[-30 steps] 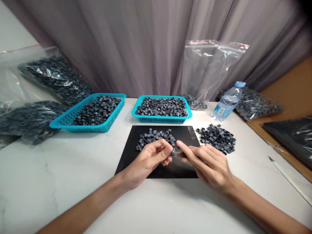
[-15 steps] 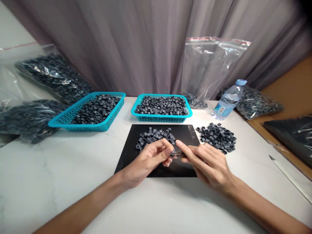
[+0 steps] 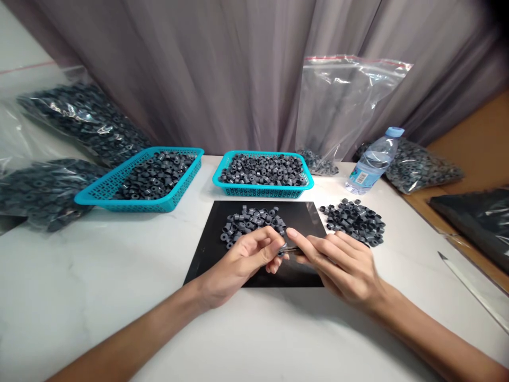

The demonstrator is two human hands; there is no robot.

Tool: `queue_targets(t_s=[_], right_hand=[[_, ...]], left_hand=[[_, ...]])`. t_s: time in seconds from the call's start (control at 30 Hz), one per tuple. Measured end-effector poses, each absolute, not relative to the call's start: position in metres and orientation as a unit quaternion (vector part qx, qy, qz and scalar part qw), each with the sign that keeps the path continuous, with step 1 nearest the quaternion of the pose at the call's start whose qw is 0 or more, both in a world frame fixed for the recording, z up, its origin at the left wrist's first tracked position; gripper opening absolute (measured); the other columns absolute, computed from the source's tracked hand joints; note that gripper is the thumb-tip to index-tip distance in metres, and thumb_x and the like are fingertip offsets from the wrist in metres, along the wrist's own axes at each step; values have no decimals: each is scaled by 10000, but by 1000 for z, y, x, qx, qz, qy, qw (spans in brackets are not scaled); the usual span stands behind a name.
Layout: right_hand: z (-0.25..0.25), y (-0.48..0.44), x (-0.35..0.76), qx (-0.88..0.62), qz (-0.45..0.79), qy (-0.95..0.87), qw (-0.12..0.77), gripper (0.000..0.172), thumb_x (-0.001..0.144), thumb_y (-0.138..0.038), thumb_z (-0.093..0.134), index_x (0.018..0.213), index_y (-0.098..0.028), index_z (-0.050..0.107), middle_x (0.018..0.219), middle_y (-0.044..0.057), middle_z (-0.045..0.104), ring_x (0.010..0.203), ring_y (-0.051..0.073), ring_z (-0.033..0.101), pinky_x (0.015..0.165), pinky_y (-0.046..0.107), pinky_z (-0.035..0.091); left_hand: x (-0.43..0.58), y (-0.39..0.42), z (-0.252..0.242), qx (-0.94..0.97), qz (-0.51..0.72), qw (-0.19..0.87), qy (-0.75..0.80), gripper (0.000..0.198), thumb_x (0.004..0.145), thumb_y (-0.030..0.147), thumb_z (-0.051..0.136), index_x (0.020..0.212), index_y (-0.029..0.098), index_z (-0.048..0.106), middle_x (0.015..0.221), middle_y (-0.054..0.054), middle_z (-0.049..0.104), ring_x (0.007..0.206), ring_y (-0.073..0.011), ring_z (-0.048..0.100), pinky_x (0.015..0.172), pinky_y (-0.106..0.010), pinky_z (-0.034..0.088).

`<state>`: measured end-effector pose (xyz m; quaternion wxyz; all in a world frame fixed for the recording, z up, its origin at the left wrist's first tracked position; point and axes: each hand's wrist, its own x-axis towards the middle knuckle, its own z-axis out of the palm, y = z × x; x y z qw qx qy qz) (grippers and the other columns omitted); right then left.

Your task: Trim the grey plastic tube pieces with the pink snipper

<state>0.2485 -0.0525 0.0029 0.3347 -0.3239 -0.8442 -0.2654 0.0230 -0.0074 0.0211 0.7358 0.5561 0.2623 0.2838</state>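
Observation:
My left hand [image 3: 242, 262] and my right hand [image 3: 340, 265] meet over a black mat [image 3: 207, 260] on the white table. The left fingers pinch a small dark grey ring [image 3: 281, 251]. My right hand grips a thin metal tool [image 3: 292, 249] whose tip touches that ring. Just behind my fingers, on the mat, lies a small heap of the same grey rings [image 3: 250, 222]. A second loose heap of rings [image 3: 355, 222] sits on the table right of the mat.
Two teal baskets [image 3: 95, 192] [image 3: 262, 189] full of rings stand behind the mat. Clear bags of rings lie at far left [image 3: 43, 191] and back right [image 3: 421, 167]. A water bottle [image 3: 371, 164] stands at right. A grey curtain hangs behind.
Both hands stay almost still, working on the ring. The view has tilted slightly, so everything sits a little lower and further left.

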Motion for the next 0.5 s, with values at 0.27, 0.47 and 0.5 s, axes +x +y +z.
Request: queue_targets(t_s=[0.27, 0.47, 0.5], right_hand=[[0, -51, 253, -313, -255, -843, 355, 648, 977, -129, 604, 1569, -74, 348, 942, 85, 712, 674, 137, 569, 632, 303, 416], [2, -51, 251, -314, -208, -838, 395, 607, 985, -100, 576, 1561, -110, 382, 885, 74, 693, 659, 132, 513, 618, 287, 393], [2, -51, 251, -311, -206, -842, 390, 613, 987, -104, 576, 1565, -109, 372, 894, 75, 695, 660, 130, 516, 617, 286, 393]], left_hand=[[26, -10, 25, 550, 283, 740, 265, 310, 924, 460, 674, 825, 190, 557, 788, 20, 487, 705, -120, 433, 699, -257, 376], [26, -10, 24, 556, 288, 733, 266, 301, 938, 461, 654, 843, 190, 563, 784, 19, 500, 706, -123, 435, 698, -258, 374], [26, -10, 24, 556, 289, 733, 264, 300, 942, 457, 650, 840, 190, 560, 782, 21, 497, 706, -122, 433, 698, -256, 372]])
